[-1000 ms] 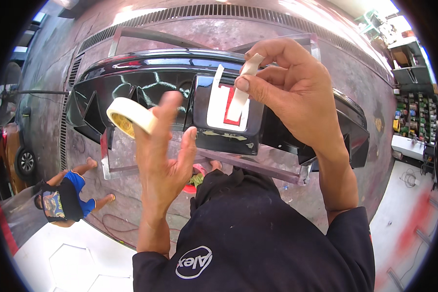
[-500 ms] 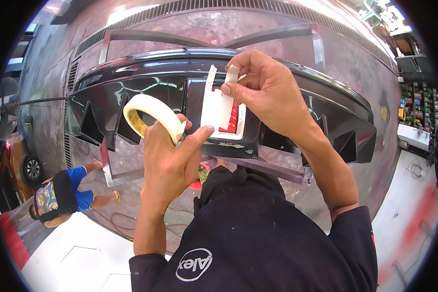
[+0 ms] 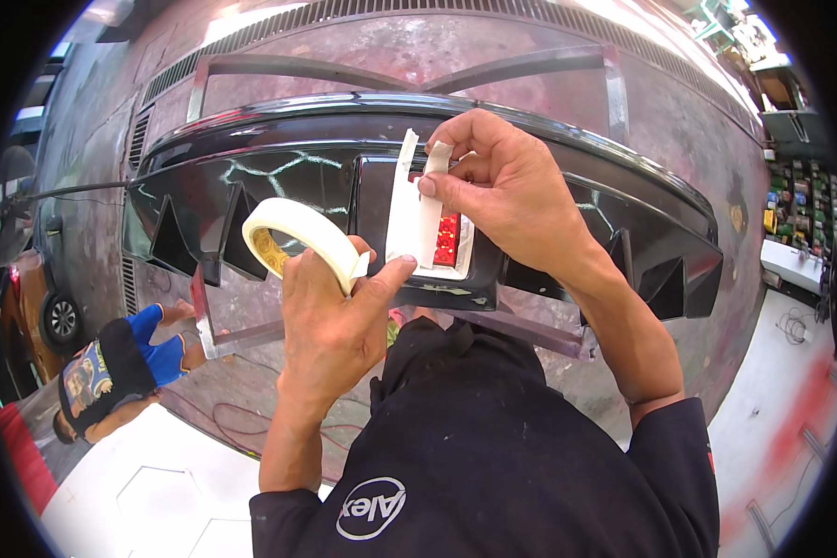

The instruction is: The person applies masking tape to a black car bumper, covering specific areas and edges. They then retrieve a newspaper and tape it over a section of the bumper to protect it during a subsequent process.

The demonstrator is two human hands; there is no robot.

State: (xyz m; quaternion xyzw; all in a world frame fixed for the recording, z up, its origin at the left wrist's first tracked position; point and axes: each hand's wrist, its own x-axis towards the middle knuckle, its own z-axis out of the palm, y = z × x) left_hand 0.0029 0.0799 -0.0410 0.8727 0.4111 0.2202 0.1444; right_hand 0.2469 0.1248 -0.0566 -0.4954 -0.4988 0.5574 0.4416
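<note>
My left hand [image 3: 330,316] grips a roll of cream masking tape [image 3: 309,221], its thumb reaching to the lower end of the white tape strips [image 3: 407,219]. Those strips lie over the left part of a red light [image 3: 447,240] set in the middle of a glossy black car bumper [image 3: 288,172]. Between thumb and fingers, my right hand [image 3: 502,181] pinches the upper end of a tape strip [image 3: 438,158], which stands up off the surface. Another strip end sticks up just left of it. The red light's right part shows uncovered, with a pale border around it.
A metal stand [image 3: 298,67] carries the bumper. At the lower left is another person [image 3: 112,372] in blue shorts, near a car wheel [image 3: 62,318]. Red hose [image 3: 223,423] lies on the floor. Shelves of small containers [image 3: 800,209] stand at the far right.
My right hand has shifted slightly down with the pinched tape end. My left hand and the roll have moved a little right and down. The other person has moved slightly down and left.
</note>
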